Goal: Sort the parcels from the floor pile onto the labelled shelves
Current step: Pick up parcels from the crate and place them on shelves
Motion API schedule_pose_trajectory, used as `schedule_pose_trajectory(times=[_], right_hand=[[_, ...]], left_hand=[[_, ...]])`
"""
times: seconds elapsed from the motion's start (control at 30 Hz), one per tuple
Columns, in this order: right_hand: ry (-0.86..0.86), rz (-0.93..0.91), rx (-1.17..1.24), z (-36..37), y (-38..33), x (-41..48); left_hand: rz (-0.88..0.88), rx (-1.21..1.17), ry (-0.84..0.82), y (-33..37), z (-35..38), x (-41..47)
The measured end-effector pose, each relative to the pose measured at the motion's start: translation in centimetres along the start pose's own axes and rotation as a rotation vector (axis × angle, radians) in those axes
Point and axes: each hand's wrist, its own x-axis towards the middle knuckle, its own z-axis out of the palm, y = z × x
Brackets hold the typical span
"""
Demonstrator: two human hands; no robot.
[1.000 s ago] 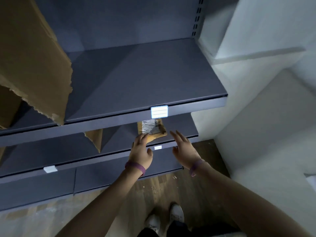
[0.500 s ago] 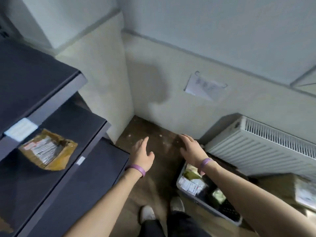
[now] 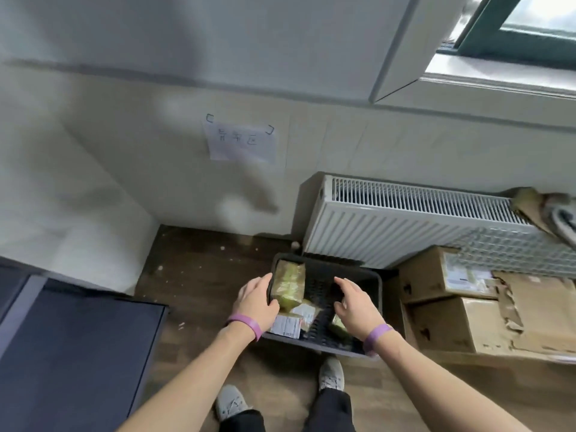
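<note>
left grip [image 3: 257, 299]: fingers straight, holding nothing; at the basket's left rim, thumb just beside the yellow-green parcel, and we can't tell if it touches
right grip [image 3: 355, 304]: fingers relaxed and spread, holding nothing, above the basket's middle
basket [image 3: 343, 271]: dark plastic, on the wooden floor [image 3: 202, 275], just in front of the radiator [image 3: 405, 226]
yellow-green parcel [image 3: 288, 283]: in the basket, leaning against its left wall
white-labelled parcel [image 3: 286, 325]: in the basket, near corner, just below the yellow-green one
cardboard boxes [image 3: 461, 325]: we count two, just right of the basket, the nearer one torn
shelf [image 3: 78, 353]: dark grey, lower left, well apart from the basket
paper note [image 3: 241, 143]: on the wall above the basket
</note>
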Motion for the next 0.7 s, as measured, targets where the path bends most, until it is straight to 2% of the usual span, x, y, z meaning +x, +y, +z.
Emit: schedule_pose_trajectory(times=[0.17,0.3,0.43,0.7], right_hand=[[-0.075,-0.035,0.026,0.1,5.3,3.6],[-0.143,-0.037,0.011,2.4,8.6,7.4],[-0.203,-0.003,0.019,7.0,11.6,11.5],[-0.261,0.105,0.113,19.4,15.6,20.8]], left_hand=[[-0.099,0.025,0.004,2.9,4.7,3.2],[-0.171,0.06,-0.021,2.1,8.2,7.1],[-0.219,0.065,-0.055,-0.8,11.8,11.7],[-0.173,0.162,-0.159,-9.8,19.7,22.9]])
